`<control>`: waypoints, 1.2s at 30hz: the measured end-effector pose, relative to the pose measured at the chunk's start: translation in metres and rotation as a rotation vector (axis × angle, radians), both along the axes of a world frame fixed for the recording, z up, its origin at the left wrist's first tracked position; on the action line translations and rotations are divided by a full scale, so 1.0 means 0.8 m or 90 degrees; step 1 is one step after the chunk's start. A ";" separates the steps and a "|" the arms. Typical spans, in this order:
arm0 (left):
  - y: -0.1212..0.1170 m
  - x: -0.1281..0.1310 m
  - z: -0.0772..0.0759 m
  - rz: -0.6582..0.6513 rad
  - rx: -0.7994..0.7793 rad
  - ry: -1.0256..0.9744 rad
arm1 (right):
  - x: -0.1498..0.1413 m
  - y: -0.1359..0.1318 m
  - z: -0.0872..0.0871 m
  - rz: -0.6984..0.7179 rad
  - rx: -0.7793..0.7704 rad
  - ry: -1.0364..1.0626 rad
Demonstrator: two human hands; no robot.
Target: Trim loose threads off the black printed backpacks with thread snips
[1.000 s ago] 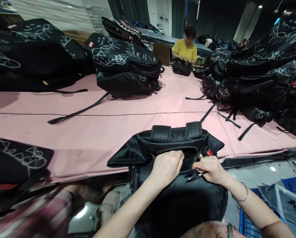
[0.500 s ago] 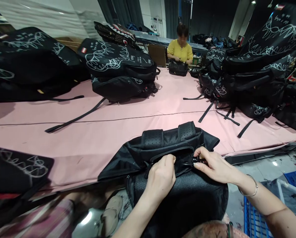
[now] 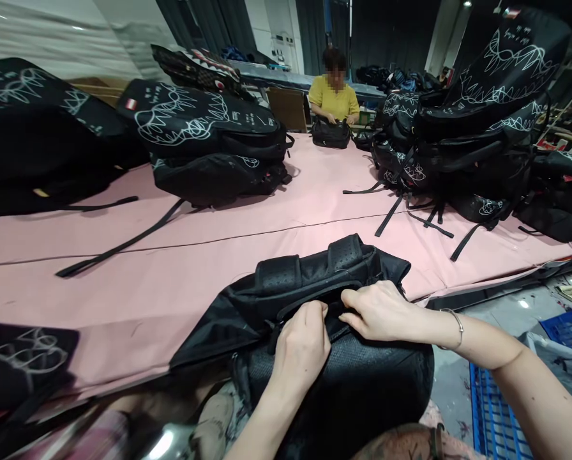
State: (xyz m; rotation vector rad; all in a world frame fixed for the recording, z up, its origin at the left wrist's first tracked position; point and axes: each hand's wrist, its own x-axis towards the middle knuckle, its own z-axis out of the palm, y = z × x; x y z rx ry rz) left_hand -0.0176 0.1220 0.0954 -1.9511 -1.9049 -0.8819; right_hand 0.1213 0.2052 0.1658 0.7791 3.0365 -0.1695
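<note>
A black backpack (image 3: 295,383) lies in front of me over the near table edge, its padded shoulder straps (image 3: 279,271) facing up. My left hand (image 3: 302,345) is closed, pinching the fabric at the near edge of an unzipped opening (image 3: 331,299). Just to its right, my right hand (image 3: 379,310) is curled at the same opening, thumb and forefinger slightly apart at the fabric. Whatever lies inside its fingers is hidden. A loose pale thread shows near the straps.
The pink-covered table (image 3: 219,255) bears black backpacks with white scribbles (image 3: 180,128) at left and a taller pile (image 3: 501,102) at right. Another person in yellow (image 3: 334,99) handles a black bag (image 3: 331,132) at the far end. Blue crates (image 3: 494,409) stand on the floor at right.
My right hand has moved left, closer to my left hand. The small dark tool seen in its fingers before is out of sight. My left hand keeps its pinch. The view has shifted slightly.
</note>
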 end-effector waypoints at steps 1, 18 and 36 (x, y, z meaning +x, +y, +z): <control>0.000 0.000 0.000 0.001 0.004 0.002 | -0.002 0.000 0.000 0.002 0.003 -0.002; -0.013 0.004 -0.018 -0.115 0.260 -0.457 | 0.055 0.047 -0.022 -0.019 -0.144 0.420; 0.014 -0.034 0.011 0.067 0.175 -0.250 | -0.042 0.079 -0.030 -0.029 -0.127 0.353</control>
